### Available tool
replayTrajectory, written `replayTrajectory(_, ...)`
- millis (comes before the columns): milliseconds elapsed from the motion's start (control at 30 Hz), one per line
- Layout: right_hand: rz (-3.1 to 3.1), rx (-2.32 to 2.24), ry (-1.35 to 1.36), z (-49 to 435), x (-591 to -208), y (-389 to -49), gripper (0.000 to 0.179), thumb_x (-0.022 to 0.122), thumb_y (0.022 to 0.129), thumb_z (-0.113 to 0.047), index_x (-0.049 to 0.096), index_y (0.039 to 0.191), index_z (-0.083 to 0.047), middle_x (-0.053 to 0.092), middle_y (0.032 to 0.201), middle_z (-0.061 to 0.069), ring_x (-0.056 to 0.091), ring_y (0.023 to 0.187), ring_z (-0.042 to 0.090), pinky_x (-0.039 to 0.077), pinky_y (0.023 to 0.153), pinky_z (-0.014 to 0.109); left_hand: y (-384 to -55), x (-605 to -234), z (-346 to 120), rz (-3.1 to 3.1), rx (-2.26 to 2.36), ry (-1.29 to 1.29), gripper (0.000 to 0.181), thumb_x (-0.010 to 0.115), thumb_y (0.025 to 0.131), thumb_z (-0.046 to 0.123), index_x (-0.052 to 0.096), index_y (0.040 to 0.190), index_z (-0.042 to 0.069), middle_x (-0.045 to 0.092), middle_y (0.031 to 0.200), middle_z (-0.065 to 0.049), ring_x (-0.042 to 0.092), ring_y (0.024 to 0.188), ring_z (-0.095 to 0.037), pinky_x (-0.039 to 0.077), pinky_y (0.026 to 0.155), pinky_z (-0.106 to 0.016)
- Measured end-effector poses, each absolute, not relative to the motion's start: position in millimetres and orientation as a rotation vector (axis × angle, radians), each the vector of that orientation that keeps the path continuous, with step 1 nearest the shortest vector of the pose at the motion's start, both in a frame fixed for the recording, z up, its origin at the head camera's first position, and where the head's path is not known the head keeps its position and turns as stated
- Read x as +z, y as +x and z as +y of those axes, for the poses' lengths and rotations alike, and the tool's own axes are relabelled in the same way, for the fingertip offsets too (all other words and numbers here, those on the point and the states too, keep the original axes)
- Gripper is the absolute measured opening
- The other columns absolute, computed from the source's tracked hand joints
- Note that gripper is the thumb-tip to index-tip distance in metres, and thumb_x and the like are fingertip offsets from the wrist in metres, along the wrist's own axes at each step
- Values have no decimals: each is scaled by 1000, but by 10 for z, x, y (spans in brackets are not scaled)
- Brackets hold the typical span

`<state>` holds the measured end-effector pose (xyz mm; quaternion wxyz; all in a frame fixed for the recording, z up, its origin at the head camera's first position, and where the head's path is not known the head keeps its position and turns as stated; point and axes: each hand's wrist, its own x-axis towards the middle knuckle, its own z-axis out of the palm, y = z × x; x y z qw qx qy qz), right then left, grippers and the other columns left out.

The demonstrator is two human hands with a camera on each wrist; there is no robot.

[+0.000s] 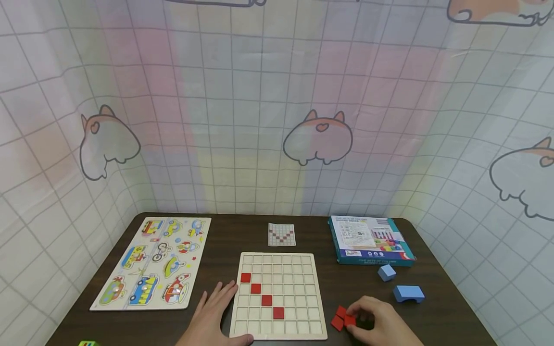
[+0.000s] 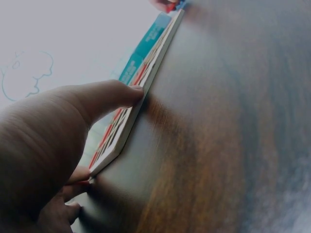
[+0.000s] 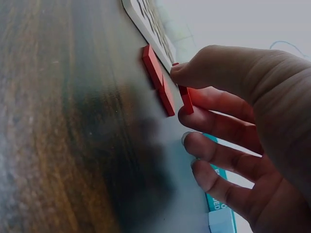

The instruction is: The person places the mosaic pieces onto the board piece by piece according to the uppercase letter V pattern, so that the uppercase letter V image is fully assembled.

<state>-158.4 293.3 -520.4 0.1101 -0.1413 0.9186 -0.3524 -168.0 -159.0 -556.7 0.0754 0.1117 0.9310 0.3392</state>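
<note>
Your right hand (image 1: 381, 321) pinches one red tile (image 1: 349, 321) between thumb and fingertips, the gap just its width, over the desk (image 1: 233, 230) right of the grid board (image 1: 298, 289). Two loose red tiles (image 1: 337, 323) lie just beside it, to the left. Your left hand (image 1: 211, 313) has its fingers spread and fairly straight against the board's left edge, thumb touching the near edge, gripping nothing. Four placed red tiles (image 1: 266, 300) step diagonally from the left column toward near right. Beyond the board's far edge lies a pattern card (image 1: 282, 235).

At the head view's bottom, left of centre, the left hand (image 1: 212, 317) spreads its fingers, while the right hand (image 1: 377, 318), lower right, pinches.
</note>
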Motion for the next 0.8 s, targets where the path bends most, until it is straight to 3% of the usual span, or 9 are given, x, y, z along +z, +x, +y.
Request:
replayTrajectory(233, 2722, -1051, -461, 2908, -5161, -1616, 22, 89, 95, -30, 78, 113, -23, 72, 108, -4, 62, 90, 1, 59, 77, 21, -1678, -5568, -1591, 2794, 1019, 337, 128, 89, 69, 80, 47, 169, 12, 46, 176, -11, 28, 170, -46, 12, 134, -81)
replayTrajectory(433, 2822, -1059, -593, 2823, -5116, -1664, 17, 88, 98, -34, 77, 110, -29, 73, 107, -12, 68, 97, 1, 65, 84, 25, -1683, -5576, -1593, 2793, 1027, 342, 128, 90, 69, 80, 47, 169, 13, 46, 177, -11, 28, 170, -47, 12, 135, -81)
replayTrajectory(800, 2858, -1007, -672, 2604, -5046, -1826, 16, 87, 98, -34, 79, 110, -30, 72, 106, -20, 66, 99, 2, 63, 90, 25, -1691, -5545, -1585, 2767, 1015, 315, 128, 90, 70, 80, 45, 171, 13, 45, 177, -10, 26, 171, -46, 10, 135, -80)
